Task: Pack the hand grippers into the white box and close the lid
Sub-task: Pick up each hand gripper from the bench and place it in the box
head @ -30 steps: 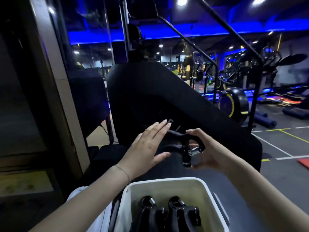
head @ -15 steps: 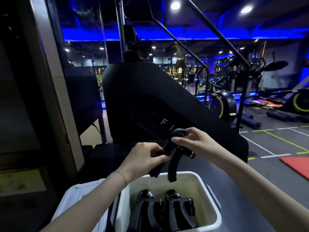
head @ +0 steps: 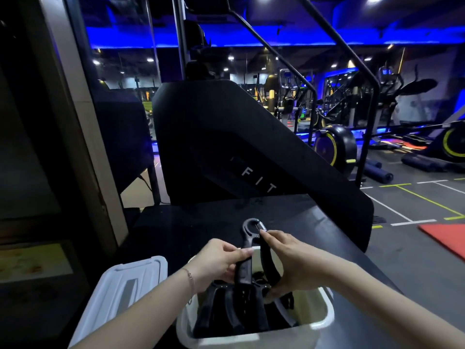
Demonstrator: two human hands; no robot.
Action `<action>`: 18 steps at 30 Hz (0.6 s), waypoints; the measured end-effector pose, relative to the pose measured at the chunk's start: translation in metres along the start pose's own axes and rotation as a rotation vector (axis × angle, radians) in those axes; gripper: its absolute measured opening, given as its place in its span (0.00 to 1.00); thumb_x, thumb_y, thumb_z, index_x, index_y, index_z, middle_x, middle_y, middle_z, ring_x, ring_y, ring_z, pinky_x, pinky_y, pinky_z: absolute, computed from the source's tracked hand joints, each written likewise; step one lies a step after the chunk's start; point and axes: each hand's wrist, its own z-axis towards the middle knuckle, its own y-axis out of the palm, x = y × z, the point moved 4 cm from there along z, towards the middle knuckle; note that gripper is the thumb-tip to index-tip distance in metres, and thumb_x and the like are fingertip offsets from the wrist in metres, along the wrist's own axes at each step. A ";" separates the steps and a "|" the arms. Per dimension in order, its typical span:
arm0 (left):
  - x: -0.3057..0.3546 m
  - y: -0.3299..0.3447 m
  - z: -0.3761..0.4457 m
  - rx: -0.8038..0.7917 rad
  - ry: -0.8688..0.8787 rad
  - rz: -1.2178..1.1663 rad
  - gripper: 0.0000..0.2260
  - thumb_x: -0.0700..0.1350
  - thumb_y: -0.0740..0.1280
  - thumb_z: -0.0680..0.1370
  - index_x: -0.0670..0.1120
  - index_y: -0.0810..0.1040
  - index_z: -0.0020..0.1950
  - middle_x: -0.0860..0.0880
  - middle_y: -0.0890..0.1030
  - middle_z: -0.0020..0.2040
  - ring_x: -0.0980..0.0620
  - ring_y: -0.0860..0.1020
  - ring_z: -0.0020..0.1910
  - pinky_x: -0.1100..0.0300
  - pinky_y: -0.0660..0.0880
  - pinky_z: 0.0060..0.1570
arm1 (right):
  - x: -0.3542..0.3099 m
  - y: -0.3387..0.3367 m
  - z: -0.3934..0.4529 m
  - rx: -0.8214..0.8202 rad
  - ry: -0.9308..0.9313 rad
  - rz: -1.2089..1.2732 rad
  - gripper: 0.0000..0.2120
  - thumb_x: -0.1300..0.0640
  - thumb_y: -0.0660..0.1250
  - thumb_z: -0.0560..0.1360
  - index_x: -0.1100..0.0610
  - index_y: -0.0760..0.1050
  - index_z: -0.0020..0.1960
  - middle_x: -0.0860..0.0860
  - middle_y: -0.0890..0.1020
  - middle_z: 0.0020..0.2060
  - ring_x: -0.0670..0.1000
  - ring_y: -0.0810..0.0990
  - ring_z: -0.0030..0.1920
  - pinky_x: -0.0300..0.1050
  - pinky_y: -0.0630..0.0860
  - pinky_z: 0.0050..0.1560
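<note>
The person held a black hand gripper (head: 251,250) upright over the white box (head: 254,340), spring end up and handles pointing down into it. The left hand (head: 218,264) pinched the left handle between thumb and fingertips; the right hand (head: 289,263) curled around the right handle, its forefinger resting near the spring. The box stood on the dark counter (head: 191,230) and already held several grippers (head: 226,308) standing close together, which left little free room. The lowered handles looked likely to catch on those grippers and jam, so that the spring end stood above the rim and the lid (head: 120,293), lying open just left of the box, might not seat. Pushing down harder could tip the light box or let a handle spring open against the fingers.
</note>
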 end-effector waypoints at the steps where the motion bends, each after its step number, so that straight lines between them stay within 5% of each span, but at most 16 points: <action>1: -0.002 0.002 -0.001 -0.013 -0.019 0.000 0.13 0.48 0.69 0.76 0.39 0.80 0.39 0.54 0.75 0.22 0.60 0.73 0.20 0.67 0.72 0.27 | 0.002 0.003 -0.001 -0.044 0.007 0.004 0.60 0.39 0.76 0.60 0.52 0.39 0.76 0.48 0.51 0.75 0.49 0.53 0.74 0.41 0.59 0.71; 8: -0.010 0.020 -0.005 -0.090 -0.050 -0.017 0.10 0.42 0.64 0.79 0.37 0.75 0.42 0.55 0.73 0.17 0.62 0.73 0.17 0.70 0.70 0.24 | 0.012 0.019 -0.001 -0.118 0.014 -0.037 0.56 0.44 0.77 0.60 0.52 0.45 0.76 0.50 0.62 0.67 0.53 0.66 0.67 0.46 0.69 0.64; 11: -0.015 0.015 0.002 -0.052 -0.022 0.017 0.12 0.46 0.64 0.79 0.37 0.78 0.42 0.52 0.79 0.27 0.60 0.76 0.24 0.68 0.74 0.28 | 0.018 0.023 0.000 -0.120 0.021 0.021 0.53 0.46 0.77 0.60 0.53 0.48 0.74 0.50 0.63 0.65 0.52 0.65 0.66 0.45 0.69 0.63; 15: -0.024 -0.014 0.013 0.092 0.288 0.720 0.11 0.50 0.64 0.78 0.46 0.83 0.49 0.53 0.84 0.44 0.59 0.80 0.43 0.60 0.77 0.50 | 0.026 0.038 0.003 -0.212 0.050 -0.117 0.53 0.50 0.78 0.59 0.54 0.50 0.74 0.52 0.65 0.64 0.56 0.70 0.63 0.51 0.72 0.60; 18: -0.037 -0.018 0.009 -0.122 0.473 0.987 0.12 0.46 0.64 0.76 0.47 0.80 0.57 0.51 0.82 0.54 0.57 0.77 0.54 0.64 0.71 0.57 | 0.034 0.057 0.005 -0.310 0.065 -0.196 0.52 0.50 0.77 0.60 0.54 0.49 0.74 0.53 0.66 0.62 0.57 0.74 0.61 0.51 0.72 0.59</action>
